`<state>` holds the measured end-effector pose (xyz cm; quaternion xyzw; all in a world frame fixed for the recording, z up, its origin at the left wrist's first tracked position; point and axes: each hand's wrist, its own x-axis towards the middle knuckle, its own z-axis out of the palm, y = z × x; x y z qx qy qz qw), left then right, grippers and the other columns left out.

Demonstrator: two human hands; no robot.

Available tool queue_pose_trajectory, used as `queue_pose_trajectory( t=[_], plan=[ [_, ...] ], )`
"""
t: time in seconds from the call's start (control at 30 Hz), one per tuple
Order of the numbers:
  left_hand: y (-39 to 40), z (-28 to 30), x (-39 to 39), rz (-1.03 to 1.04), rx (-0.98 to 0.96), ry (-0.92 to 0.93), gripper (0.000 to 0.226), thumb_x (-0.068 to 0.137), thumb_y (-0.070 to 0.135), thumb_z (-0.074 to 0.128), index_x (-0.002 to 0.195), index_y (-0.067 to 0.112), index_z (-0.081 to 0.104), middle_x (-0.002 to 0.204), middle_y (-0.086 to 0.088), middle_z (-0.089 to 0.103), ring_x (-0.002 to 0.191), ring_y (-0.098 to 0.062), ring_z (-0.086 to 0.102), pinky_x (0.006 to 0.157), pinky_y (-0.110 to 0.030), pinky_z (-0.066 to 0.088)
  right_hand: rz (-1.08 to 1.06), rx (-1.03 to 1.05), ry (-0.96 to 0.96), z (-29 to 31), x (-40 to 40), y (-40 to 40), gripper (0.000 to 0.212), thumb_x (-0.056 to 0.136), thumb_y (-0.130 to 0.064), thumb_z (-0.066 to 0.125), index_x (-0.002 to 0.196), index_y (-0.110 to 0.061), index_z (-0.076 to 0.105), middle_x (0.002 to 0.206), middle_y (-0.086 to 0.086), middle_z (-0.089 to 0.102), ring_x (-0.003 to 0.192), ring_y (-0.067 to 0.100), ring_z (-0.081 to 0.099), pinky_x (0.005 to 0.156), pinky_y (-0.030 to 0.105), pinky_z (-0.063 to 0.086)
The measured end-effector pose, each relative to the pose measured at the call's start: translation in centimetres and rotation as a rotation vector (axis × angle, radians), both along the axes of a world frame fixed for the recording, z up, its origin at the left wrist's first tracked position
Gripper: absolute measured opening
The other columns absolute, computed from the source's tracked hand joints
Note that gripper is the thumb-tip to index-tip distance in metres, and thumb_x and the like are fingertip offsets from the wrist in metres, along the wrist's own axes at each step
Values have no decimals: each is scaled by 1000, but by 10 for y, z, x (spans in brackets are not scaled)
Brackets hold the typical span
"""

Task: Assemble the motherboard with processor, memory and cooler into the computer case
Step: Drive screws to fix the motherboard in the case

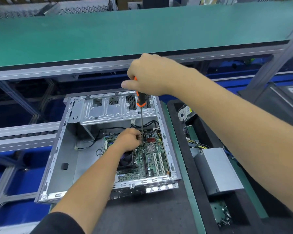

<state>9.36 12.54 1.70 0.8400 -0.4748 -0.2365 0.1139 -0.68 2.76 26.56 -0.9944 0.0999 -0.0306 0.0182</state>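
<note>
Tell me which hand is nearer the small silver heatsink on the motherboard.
Left. The left hand rests on the motherboard just left of the silver heatsink, fingers by the screwdriver tip. The right hand grips the handle well above it.

Your left hand hid the screwdriver tip and most of the cooler; the screws at lower right were too blurred to count.

The right hand is gripping a screwdriver by its handle from above, fingers curled round it, the forearm reaching in from the right. The left hand is lying lower, fingers curled and pinching near the tool's tip, its dark-sleeved arm stretching forward from below.
</note>
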Motion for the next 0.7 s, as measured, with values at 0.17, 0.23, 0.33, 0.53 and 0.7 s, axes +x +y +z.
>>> queue_pose_trajectory(
  t=[0.17, 0.23, 0.33, 0.53, 0.7],
  plan=[
    [2, 1, -2, -52, -8, 22, 19, 80, 15, 60, 62, 19, 59, 73, 7, 58, 66, -12, 53, 58, -24, 44, 119, 170, 183, 10, -6, -7, 14, 91, -20, 49, 102, -19, 56, 102, -1, 53, 79, 23, 57, 64, 38, 48],
    [3, 2, 0, -93, 9, 40, 16, 79, 14, 58, 67, 14, 68, 74, 1, 63, 67, -19, 54, 65, -33, 52, 168, 156, 121, 9, -7, -6, 13, 88, -16, 53, 98, -20, 60, 90, -6, 56, 79, 20, 56, 59, 31, 43],
    [6, 9, 1, -200, 55, 42, 24, 80, 14, 56, 90, 18, 77, 91, 5, 68, 74, -7, 53, 67, -22, 44, 84, 5, -36, 0, -3, -1, 31, 93, -39, 53, 77, -13, 58, 70, 0, 50, 64, 21, 47, 51, 28, 30],
    [9, 15, -9, -399, 213, -184, 34, 85, 19, 52, 115, 16, 68, 110, -2, 69, 95, -18, 63, 83, -32, 52, 45, 113, 87, 2, -5, -5, 22, 88, -28, 51, 98, -9, 57, 87, 5, 60, 71, 22, 51, 53, 30, 35],
    [7, 11, -10, -433, 295, -236, 34, 86, 21, 50, 114, 11, 66, 106, -3, 66, 101, -24, 62, 91, -41, 50, 103, 138, 48, 7, -10, -8, 15, 86, -13, 58, 99, -18, 63, 79, -16, 47, 67, 1, 44, 54, 22, 33]
  ],
)
